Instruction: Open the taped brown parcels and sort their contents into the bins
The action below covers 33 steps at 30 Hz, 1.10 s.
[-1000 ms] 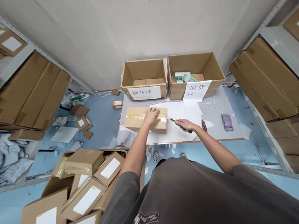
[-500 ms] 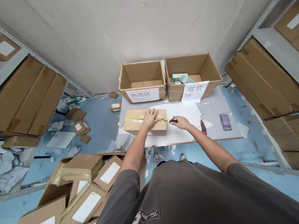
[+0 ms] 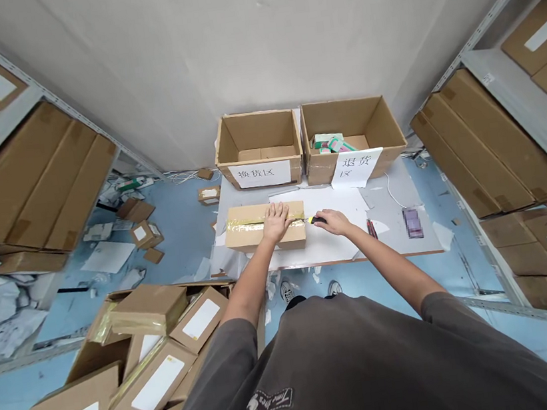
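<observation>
A closed cardboard box [image 3: 247,235] with yellowish tape along its top lies on the white table [image 3: 399,239]. My left hand [image 3: 276,223] rests flat on the top of the box, fingers spread. In my right hand [image 3: 333,221] is a yellow and black utility knife [image 3: 314,220], its tip at the right end of the taped seam. A red and black tool [image 3: 371,229] lies on the table, right of my right forearm.
Two open boxes with paper signs stand at the back: the left one [image 3: 256,130], and the right one [image 3: 373,121] holding small green and white packs [image 3: 328,140]. Parcels [image 3: 149,309] fill a big carton at lower left. Shelves with cartons flank both sides.
The cardboard box has turned slightly, so it lies squarer to the table edge. My left hand still presses on it, and the knife stays at its right end.
</observation>
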Each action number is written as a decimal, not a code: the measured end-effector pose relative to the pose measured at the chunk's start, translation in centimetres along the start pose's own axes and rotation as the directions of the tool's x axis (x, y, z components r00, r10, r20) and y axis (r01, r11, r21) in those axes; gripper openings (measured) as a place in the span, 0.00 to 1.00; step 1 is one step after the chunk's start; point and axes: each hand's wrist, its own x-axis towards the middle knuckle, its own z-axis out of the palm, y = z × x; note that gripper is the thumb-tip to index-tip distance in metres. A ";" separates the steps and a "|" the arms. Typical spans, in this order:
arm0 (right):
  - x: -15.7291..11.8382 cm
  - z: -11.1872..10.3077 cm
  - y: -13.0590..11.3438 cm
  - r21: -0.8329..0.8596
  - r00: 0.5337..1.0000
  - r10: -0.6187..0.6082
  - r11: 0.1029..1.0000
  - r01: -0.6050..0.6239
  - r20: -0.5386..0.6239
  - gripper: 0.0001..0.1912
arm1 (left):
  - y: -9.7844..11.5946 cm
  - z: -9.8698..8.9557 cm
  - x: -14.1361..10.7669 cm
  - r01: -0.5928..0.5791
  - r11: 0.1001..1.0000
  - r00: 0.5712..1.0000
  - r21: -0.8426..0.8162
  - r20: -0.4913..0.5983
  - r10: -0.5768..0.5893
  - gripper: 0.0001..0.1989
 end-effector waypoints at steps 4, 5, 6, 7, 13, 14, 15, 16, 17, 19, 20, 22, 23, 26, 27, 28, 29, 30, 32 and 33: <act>-0.2 0.4 0.3 -0.019 1.000 -0.005 1.000 0.004 -0.006 0.17 | 0.5 -0.5 -0.4 0.018 1.000 0.999 -0.009 0.031 -0.017 0.33; -0.2 0.5 0.4 -0.015 1.000 -0.007 1.000 0.007 -0.008 0.18 | 0.6 -0.6 -0.4 0.023 1.000 0.999 -0.012 0.047 -0.022 0.33; -0.3 0.6 0.5 -0.009 1.000 -0.012 1.000 0.012 -0.011 0.18 | 0.7 -0.8 -0.5 0.027 1.000 0.998 -0.015 0.061 -0.026 0.33; -0.3 0.7 0.6 -0.002 1.000 -0.019 1.000 0.019 -0.014 0.18 | 0.8 -0.9 -0.5 0.031 0.999 0.997 -0.017 0.075 -0.030 0.34; 0.3 0.5 0.9 0.013 0.998 -0.055 0.998 0.055 -0.004 0.18 | 1.0 -1.1 -0.6 0.038 0.999 0.994 -0.016 0.105 -0.036 0.35; 0.4 0.4 0.9 0.014 0.998 -0.059 0.998 0.059 -0.005 0.18 | 1.0 -1.1 -0.7 0.039 0.999 0.994 -0.013 0.100 -0.038 0.34; 0.4 0.3 0.8 0.012 0.998 -0.062 0.998 0.062 -0.004 0.17 | 1.0 -1.0 -0.7 0.040 0.999 0.995 -0.010 0.094 -0.038 0.34; 0.4 0.2 0.7 0.010 0.998 -0.064 0.998 0.064 -0.002 0.17 | 0.9 -0.9 -0.8 0.039 0.999 0.995 -0.007 0.090 -0.038 0.33; 0.4 0.1 0.7 0.009 0.998 -0.068 0.998 0.068 0.001 0.17 | 0.9 -0.8 -0.8 0.039 0.999 0.995 -0.005 0.087 -0.039 0.33; 0.3 -0.2 0.6 0.012 0.997 -0.079 0.997 0.079 0.007 0.17 | 0.9 -0.6 -0.9 0.039 0.999 0.996 -0.005 0.080 -0.038 0.33; 0.2 -0.3 0.7 0.014 0.996 -0.083 0.996 0.083 0.010 0.17 | 0.8 -0.5 -0.9 0.038 0.999 0.996 -0.006 0.076 -0.038 0.33; 0.0 -0.4 0.8 0.005 0.997 -0.079 0.997 0.079 0.011 0.17 | 0.8 -0.3 -0.9 0.038 0.999 0.997 -0.008 0.068 -0.038 0.33; 0.0 -0.4 0.9 -0.006 0.997 -0.074 0.997 0.074 0.011 0.17 | 0.8 -0.3 -0.9 0.036 0.999 0.997 -0.009 0.067 -0.036 0.33; 0.0 -0.2 0.9 -0.033 0.997 -0.073 0.997 0.073 0.000 0.17 | 0.8 -0.2 -0.9 0.031 0.999 0.997 -0.008 0.067 -0.030 0.32; 0.0 -0.1 0.9 -0.036 0.997 -0.078 0.996 0.077 -0.005 0.17 | 0.8 -0.3 -1.0 0.031 0.999 0.997 -0.007 0.067 -0.030 0.32; 0.1 0.1 0.8 -0.037 0.997 -0.082 0.996 0.081 -0.010 0.17 | 0.8 -0.3 -1.0 0.033 0.999 0.997 -0.006 0.067 -0.032 0.32; 0.2 0.3 0.7 -0.037 0.997 -0.080 0.996 0.079 -0.016 0.17 | 0.8 -0.4 -1.1 0.034 0.999 0.997 -0.004 0.068 -0.034 0.32; 0.3 0.4 0.6 -0.037 0.997 -0.075 0.997 0.074 -0.020 0.17 | 0.8 -0.4 -1.1 0.036 0.999 0.997 -0.002 0.070 -0.036 0.32; 0.4 0.7 0.6 -0.028 0.997 -0.072 0.997 0.072 -0.023 0.17 | 0.9 -0.5 -1.1 0.040 0.999 0.996 0.000 0.077 -0.040 0.33; 0.5 0.7 0.6 -0.021 0.997 -0.077 0.997 0.076 -0.022 0.16 | 0.9 -0.6 -1.1 0.041 0.999 0.996 0.000 0.081 -0.041 0.33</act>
